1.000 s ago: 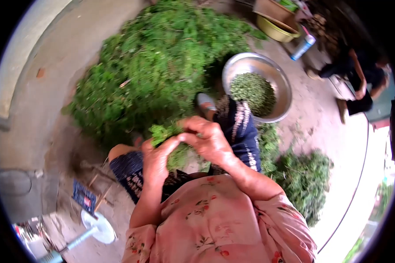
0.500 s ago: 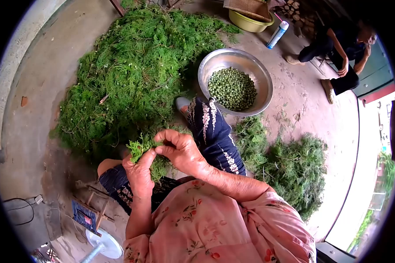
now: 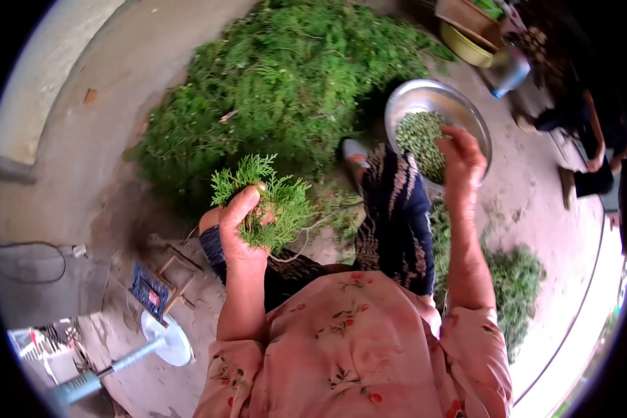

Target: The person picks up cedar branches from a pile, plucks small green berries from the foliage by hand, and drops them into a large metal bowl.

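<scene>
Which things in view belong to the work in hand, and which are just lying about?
In use:
- leafy sprig, in the left hand
- metal basin of green berries, right hand over it
- large green pile, probably the supply

Apparently lying about:
- yellow tub
- blurred blue-and-white can
- small stool

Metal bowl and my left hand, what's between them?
Head view: from left hand to bowl, a held green sprig, grey shoe and patterned right trouser leg.

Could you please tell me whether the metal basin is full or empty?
Partly full: small green cones heap over the bottom of the metal basin, with its inner wall showing bare above them.
</scene>
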Available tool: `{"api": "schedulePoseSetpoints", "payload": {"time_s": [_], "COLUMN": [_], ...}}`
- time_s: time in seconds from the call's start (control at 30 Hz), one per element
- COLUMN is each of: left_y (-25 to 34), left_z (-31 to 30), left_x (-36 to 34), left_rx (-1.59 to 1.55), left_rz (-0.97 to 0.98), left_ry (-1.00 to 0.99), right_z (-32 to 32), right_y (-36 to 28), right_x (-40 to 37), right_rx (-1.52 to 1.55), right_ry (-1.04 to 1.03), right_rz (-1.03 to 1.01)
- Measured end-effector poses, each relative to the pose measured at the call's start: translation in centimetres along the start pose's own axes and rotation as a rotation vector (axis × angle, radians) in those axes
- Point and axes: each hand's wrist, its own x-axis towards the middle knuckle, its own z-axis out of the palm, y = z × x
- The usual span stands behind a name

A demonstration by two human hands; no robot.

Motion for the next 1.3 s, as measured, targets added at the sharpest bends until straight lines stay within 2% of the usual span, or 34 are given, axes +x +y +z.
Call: {"api": "schedulePoseSetpoints", "payload": {"time_s": [0.07, 0.13, 0.2, 0.23, 0.27, 0.33, 0.4, 0.47, 0.53, 0.57, 0.6, 0.67, 0.7, 0.73, 0.77, 0.8, 0.83, 0.87, 0.9, 0.93, 0.97, 1.0, 1.07, 1.1, 1.17, 1.2, 1.23, 1.27, 1.3], "left_y": [0.7, 1.0, 1.0, 0.9, 0.3, 0.7, 1.0, 1.1, 1.2, 1.2, 1.3, 0.6, 0.7, 0.6, 0.4, 1.0, 1.4, 1.2, 1.4, 1.8, 1.7, 0.7, 1.7, 1.8, 2.2, 2.0, 1.6, 1.3, 0.6], "left_z": [-0.7, -1.3, -2.2, -3.3, -4.6, -2.9, -2.4, -3.2, -2.5, -1.8, -0.3, -1.1, -1.3, -1.7, -3.8, -2.8, -2.3, -4.4, -4.2, -3.1, -3.8, -6.1, -6.1, -5.4, -4.6, -4.6, -4.9, -4.6, -4.4], "left_x": [0.4, 0.8, 1.5, 1.9, 2.4, 1.7, 1.9, 2.0, 1.7, 1.6, 1.3, 1.6, 1.6, 2.2, 3.2, 3.0, 3.0, 4.1, 4.1, 4.3, 4.3, 6.1, 6.3, 6.4, 6.1, 6.4, 6.7, 6.7, 6.2], "left_rx": [-0.058, -0.114, -0.252, -0.347, -0.29, -0.297, -0.284, -0.286, -0.292, -0.295, -0.288, -0.221, -0.239, -0.319, -0.397, -0.436, -0.438, -0.442, -0.421, -0.546, -0.591, -0.598, -0.494, -0.504, -0.562, -0.559, -0.461, -0.364, -0.284], "left_rz": [0.016, 0.019, 0.017, -0.024, 0.086, 0.147, 0.145, 0.101, 0.083, 0.066, 0.038, 0.073, 0.049, -0.014, -0.036, -0.06, -0.056, -0.082, -0.081, -0.121, -0.149, -0.081, -0.13, -0.151, -0.122, -0.139, -0.077, -0.014, -0.026], "left_ry": [0.044, 0.083, 0.039, -0.009, -0.041, -0.102, -0.011, -0.101, -0.04, 0.026, 0.18, 0.033, 0.015, 0.155, -0.246, -0.159, -0.093, -0.365, -0.246, 0.052, -0.1, -0.327, -0.312, -0.331, -0.049, -0.057, 0.047, 0.15, 0.128], "right_z": [-3.2, -6.0, -9.1, -10.7, -10.5, -9.9, -9.3, -9.2, -7.3, -5.8, -4.9, 0.4, 1.9, 3.3, 4.1, 5.3, 5.1, 6.2, 6.0, 5.6, 6.0, 6.1, 5.0, 4.9, 5.1, 4.9, 4.4, 4.2, 4.4], "right_y": [3.6, 6.9, 10.5, 13.1, 12.4, 9.7, 9.7, 10.4, 6.1, 4.7, 7.5, -4.7, -5.9, -4.5, -5.0, -3.4, -4.4, -1.2, -1.1, -1.5, 0.1, 1.6, -2.2, -1.6, -0.8, -1.4, -2.0, -2.9, -3.5], "right_x": [2.4, 4.2, 5.4, 6.1, 6.1, 5.3, 5.6, 6.3, 5.5, 4.3, 3.9, -0.5, -1.9, -4.0, -5.7, -7.4, -8.4, -10.1, -11.0, -10.7, -12.4, -13.0, -11.5, -11.7, -11.5, -11.3, -10.9, -10.2, -9.7], "right_rx": [-0.47, -0.551, -1.002, -1.043, -1.048, -0.995, -0.872, -1.029, -0.88, -0.899, -0.609, -0.438, -0.774, -0.59, -0.558, -0.626, -0.621, -0.645, -0.621, -0.558, -0.547, -0.529, -0.464, -0.369, -0.374, -0.369, -0.417, -0.428, -0.415], "right_ry": [0.057, 0.086, 0.076, 0.123, 0.123, 0.101, 0.152, 0.22, 0.008, -0.018, -0.063, -0.574, -0.875, -0.824, -0.849, -0.882, -0.783, -0.661, -0.863, -0.889, -0.937, -0.985, -0.961, -0.874, -0.826, -0.78, -0.784, -0.775, -0.699], "right_rz": [-0.236, -0.115, -0.214, -0.114, -0.113, -0.098, -0.157, -0.271, 0.029, -0.138, -0.391, 0.12, -0.397, -0.654, -0.73, -0.763, -0.796, -0.898, -0.695, -0.736, -0.681, -0.615, -0.607, -0.584, -0.574, -0.564, -0.47, -0.464, -0.351]}}
